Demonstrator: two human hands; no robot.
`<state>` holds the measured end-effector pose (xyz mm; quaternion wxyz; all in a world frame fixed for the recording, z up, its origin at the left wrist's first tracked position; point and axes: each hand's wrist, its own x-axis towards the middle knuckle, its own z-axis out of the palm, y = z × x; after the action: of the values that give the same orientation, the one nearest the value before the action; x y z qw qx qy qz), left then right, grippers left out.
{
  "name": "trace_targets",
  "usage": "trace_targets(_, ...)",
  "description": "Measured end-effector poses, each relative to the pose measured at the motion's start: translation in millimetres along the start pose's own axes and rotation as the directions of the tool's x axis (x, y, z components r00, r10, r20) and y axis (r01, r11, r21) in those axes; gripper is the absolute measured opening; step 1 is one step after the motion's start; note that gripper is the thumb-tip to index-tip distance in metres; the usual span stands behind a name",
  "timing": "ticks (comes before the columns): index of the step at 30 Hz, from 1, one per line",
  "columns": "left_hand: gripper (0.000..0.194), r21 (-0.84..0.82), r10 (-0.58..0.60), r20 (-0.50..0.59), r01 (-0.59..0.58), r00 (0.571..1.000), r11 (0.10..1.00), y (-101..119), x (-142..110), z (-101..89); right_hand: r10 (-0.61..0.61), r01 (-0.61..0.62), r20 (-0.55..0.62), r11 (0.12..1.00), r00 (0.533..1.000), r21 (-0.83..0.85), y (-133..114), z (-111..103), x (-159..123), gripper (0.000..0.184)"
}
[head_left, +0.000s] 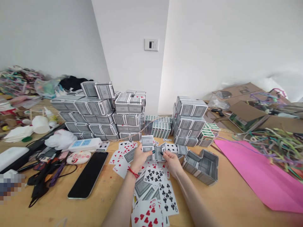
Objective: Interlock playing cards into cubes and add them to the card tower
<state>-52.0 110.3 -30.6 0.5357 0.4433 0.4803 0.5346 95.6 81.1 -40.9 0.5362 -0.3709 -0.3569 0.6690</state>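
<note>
My left hand point(140, 157), with a red string on the wrist, pinches grey-backed playing cards point(147, 141) joined in a small piece. Its thumb lies across their front. From the other side, my right hand point(172, 161) grips a grey-backed playing card point(158, 154) at the right end of this piece, thumb and fingers pressed together. How the cards are joined is too small to tell. Loose cards lie below and around both hands, among them a ten of clubs point(153, 174) and a nine of clubs point(168, 197). Right of my right hand stands an open box made of cards point(201, 167).
Stacked card blocks rise at the left point(94, 107) and right point(190, 119). A black phone point(88, 175), a power strip point(85, 144) and a glue gun point(41, 179) lie left. Pink paper point(260, 176) and tangled coloured strips point(272, 145) lie right.
</note>
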Motion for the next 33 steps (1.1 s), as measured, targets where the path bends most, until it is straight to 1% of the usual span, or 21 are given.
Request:
trace_targets(2, 0.035, 0.025, 0.004, -0.011, -0.004, 1.000, 1.000, -2, 1, -0.2, -0.046, 0.039, -0.076, 0.996, 0.996, -0.084, 6, -3, 3, 0.024)
trace_targets(5, 0.034, 0.061, 0.009, -0.035, -0.007, 0.999, 0.998, -5, 2, -0.9, -0.138, 0.097, -0.182, 0.971, 0.973, -0.218, 12, -8, 6, 0.026)
trace_targets(7, 0.033, 0.045, 0.008, -0.029, -0.006, 1.000, 0.999, -6, 3, -1.3, -0.161, 0.100, -0.212, 0.957, 0.964, -0.271, 11, -8, 6, 0.028)
trace_targets(8, 0.034, 0.026, 0.004, -0.014, -0.004, 1.000, 1.000, -6, 3, -1.4, -0.154, 0.094, -0.206, 0.957, 0.966, -0.274, 10, -8, 5, 0.028)
trace_targets(10, 0.035, -0.019, -0.002, 0.020, 0.002, 1.000, 1.000, -4, 3, -1.1, -0.114, 0.079, -0.147, 0.971, 0.983, -0.225, 4, -6, 3, 0.027)
trace_targets(13, 0.036, -0.065, -0.008, 0.034, 0.010, 0.999, 0.998, 0, 2, 0.2, -0.069, 0.067, -0.034, 0.997, 0.997, -0.048, -3, 0, 0, 0.025)
trace_targets(15, 0.035, -0.071, -0.021, 0.025, 0.023, 0.999, 0.997, 3, 1, 1.5, -0.056, 0.057, -0.016, 0.996, 0.998, 0.069, -6, 3, -1, 0.022)
trace_targets(17, 0.035, -0.079, -0.041, 0.033, 0.044, 0.999, 0.996, 5, -1, 2.7, -0.031, 0.034, -0.025, 0.988, 0.999, 0.149, -7, 4, -1, 0.018)
trace_targets(19, 0.035, -0.110, -0.058, 0.053, 0.064, 0.997, 0.992, 6, -2, 3.6, -0.003, 0.006, -0.015, 0.979, 1.000, 0.203, -7, 4, -1, 0.018)
trace_targets(21, 0.036, -0.141, -0.070, 0.073, 0.079, 0.995, 0.987, 6, -3, 4.5, 0.005, -0.006, 0.007, 0.972, 1.000, 0.234, -7, 4, -1, 0.021)
trace_targets(23, 0.038, -0.159, -0.075, 0.085, 0.088, 0.994, 0.983, 5, -4, 5.5, -0.010, 0.007, 0.012, 0.971, 1.000, 0.240, -7, 5, -1, 0.025)
trace_targets(26, 0.039, -0.168, -0.076, 0.079, 0.088, 0.994, 0.982, 3, -4, 6.8, -0.047, 0.053, -0.031, 0.977, 0.998, 0.208, -6, 7, -2, 0.023)
trace_targets(30, 0.038, -0.169, -0.076, 0.075, 0.088, 0.994, 0.982, 0, -4, 7.9, -0.095, 0.106, -0.090, 0.987, 0.991, 0.118, -4, 8, -3, 0.020)
trace_targets(33, 0.037, -0.177, -0.068, 0.098, 0.084, 0.993, 0.981, 1, -6, 7.9, -0.137, 0.140, -0.089, 0.990, 0.987, 0.027, -4, 8, -3, 0.025)
